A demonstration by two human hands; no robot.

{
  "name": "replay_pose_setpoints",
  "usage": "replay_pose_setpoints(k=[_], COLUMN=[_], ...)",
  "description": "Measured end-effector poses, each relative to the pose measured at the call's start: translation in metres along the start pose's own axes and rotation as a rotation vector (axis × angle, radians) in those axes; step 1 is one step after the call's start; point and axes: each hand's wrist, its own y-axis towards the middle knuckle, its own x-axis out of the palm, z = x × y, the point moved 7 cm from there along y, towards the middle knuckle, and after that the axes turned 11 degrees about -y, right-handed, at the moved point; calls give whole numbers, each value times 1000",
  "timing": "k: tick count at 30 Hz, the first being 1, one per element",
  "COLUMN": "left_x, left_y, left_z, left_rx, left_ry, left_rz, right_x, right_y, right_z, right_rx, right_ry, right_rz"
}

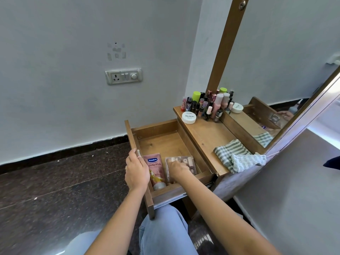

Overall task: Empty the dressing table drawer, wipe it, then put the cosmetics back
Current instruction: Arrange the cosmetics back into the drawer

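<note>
The wooden drawer [161, 142] is pulled out to the left of the dressing table. A pink lotion tube [154, 167] lies in its near part, next to a clear case of small cosmetics [184, 162]. My left hand [136, 171] grips the drawer's front panel at its handle. My right hand [179, 169] is down in the drawer with its fingers on the clear case. A green striped cloth [237, 155] lies on the table top.
Several bottles and nail polishes [207, 104] stand at the back of the table top [206, 137], with a white round jar [189, 117] in front. A mirror [276, 89] stands behind. My knees are under the drawer; dark floor lies to the left.
</note>
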Motion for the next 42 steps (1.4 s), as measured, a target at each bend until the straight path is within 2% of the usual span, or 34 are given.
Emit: replay_pose_setpoints(k=[5,10,22,35,38,42], left_x=[0,1,2,2,1,1], left_y=[1,1,2,2,1,0], left_z=[-1,0,-2,-2,-3,-1], left_rx=[0,2,-7,-9,-9,0], left_ry=[0,0,-3,-10,-12,-28], left_rz=[4,9,9,10,9,4], right_x=[-10,-1,8,8,-17,-88], right_y=[7,14,12,5,-4,-24], right_z=[-2,4,19,19,18,43], right_rx=[-20,-20,-61,-47,-43,-61], right_ry=[197,268,170,205,360,510], right_rz=[9,-45,-41,-45,137,589])
